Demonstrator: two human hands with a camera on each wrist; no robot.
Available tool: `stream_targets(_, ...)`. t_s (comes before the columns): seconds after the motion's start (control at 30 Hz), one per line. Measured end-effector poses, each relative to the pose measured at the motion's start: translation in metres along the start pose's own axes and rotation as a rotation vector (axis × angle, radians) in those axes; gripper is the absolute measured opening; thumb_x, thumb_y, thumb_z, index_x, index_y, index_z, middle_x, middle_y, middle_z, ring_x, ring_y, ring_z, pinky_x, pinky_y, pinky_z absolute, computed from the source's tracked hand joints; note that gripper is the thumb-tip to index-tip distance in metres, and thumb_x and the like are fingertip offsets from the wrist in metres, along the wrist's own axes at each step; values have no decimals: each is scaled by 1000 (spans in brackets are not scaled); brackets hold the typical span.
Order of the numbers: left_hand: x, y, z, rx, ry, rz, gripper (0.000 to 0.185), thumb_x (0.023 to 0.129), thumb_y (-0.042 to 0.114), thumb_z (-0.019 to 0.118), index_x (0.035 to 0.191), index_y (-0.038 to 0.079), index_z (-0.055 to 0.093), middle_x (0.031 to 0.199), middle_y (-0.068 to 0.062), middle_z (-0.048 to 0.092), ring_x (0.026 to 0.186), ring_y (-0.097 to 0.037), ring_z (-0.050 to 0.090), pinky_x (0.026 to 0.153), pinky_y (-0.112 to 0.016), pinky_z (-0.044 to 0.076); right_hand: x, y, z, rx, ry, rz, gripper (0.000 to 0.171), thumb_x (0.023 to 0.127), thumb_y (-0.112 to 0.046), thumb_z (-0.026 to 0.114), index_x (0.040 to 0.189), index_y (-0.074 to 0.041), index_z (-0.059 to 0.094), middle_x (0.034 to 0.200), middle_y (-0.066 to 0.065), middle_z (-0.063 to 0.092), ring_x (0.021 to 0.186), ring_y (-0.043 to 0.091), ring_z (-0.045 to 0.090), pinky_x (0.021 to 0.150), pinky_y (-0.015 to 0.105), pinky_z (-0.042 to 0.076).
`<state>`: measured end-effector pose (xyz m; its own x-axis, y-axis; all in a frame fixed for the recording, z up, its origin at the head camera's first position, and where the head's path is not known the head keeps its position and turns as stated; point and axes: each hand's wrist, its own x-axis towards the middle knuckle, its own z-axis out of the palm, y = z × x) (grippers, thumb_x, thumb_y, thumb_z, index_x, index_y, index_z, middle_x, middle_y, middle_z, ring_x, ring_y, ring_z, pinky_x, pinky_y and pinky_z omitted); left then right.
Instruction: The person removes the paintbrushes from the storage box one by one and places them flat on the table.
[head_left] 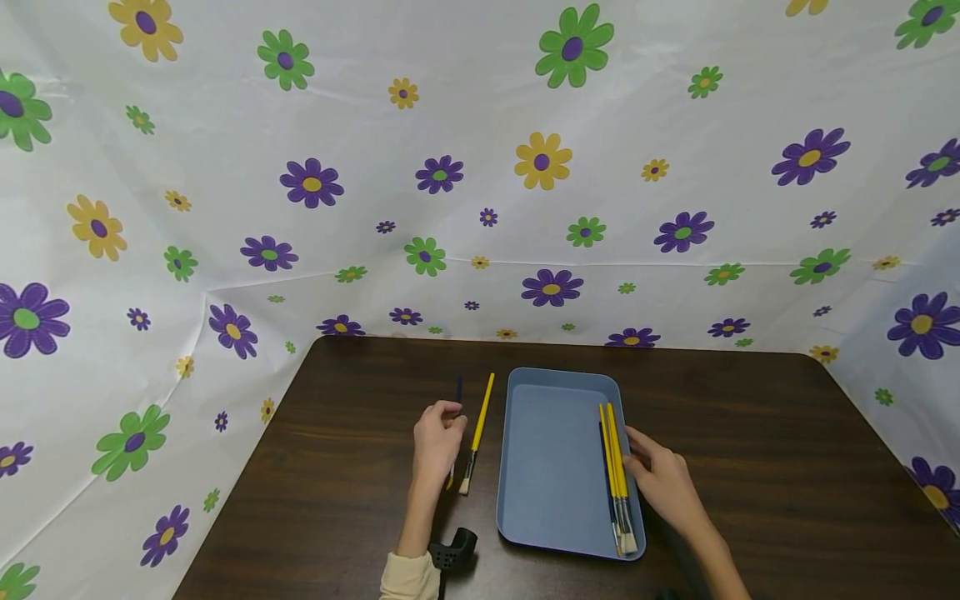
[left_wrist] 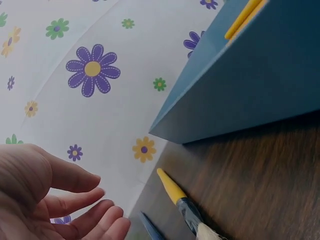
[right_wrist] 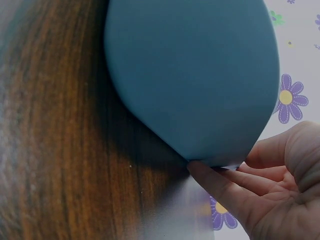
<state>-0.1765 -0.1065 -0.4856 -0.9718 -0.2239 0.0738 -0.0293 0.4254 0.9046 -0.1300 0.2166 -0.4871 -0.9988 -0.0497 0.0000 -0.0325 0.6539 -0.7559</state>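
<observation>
The left hand is resting on the dark worktop, its fingers loosely curled and slightly spread; whether they are pinching the blue brush that is showing just beyond them cannot be told. A yellow brush is lying on the worktop just to the right of these fingers, bristles pointing toward the person. The blue tray is sitting between the two hands. The right hand is lying at the tray's right rim, its fingers extended, relaxed, and touching the outer wall. Several brushes are lying bundled inside the tray along that wall, just left of the right fingers. A flowered sheet is hanging behind the worktop.
</observation>
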Motion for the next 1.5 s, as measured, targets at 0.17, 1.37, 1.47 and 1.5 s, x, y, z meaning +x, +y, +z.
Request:
stream_targets(0.17, -3, 6, 5, -26, 19, 47, 17, 95, 1, 69, 111, -5, 72, 105, -14, 68, 91, -29, 69, 77, -43, 58, 1, 0, 0, -2, -4, 0, 48, 102, -1, 57, 146, 15, 46, 134, 37, 58, 124, 50, 59, 96, 58, 53)
stream_targets(1.37, -59, 40, 82, -25, -282, 314, 14, 91, -3, 69, 105, -4, 71, 102, -10, 68, 87, -16, 67, 73, -23, 54, 0, 0, 0, -10, 8, -7, 47, 101, 0, 58, 145, 15, 48, 130, 35, 62, 119, 47, 63, 93, 56, 55)
stream_targets(1.47, -64, 41, 86, -17, -303, 327, 14, 90, -4, 70, 104, -5, 71, 101, -11, 67, 86, -15, 67, 72, -21, 53, 0, 0, 0, -11, 18, -21, 46, 101, 1, 58, 144, 15, 49, 128, 35, 63, 117, 47, 64, 91, 55, 56)
stream_targets(1.5, -66, 42, 87, -18, -309, 331, 13, 90, -4, 70, 103, -5, 71, 100, -11, 67, 86, -14, 67, 72, -21, 53, 0, 0, 0, -11, 21, -24, 46, 100, 1, 58, 144, 15, 49, 128, 35, 63, 117, 47, 64, 91, 55, 56)
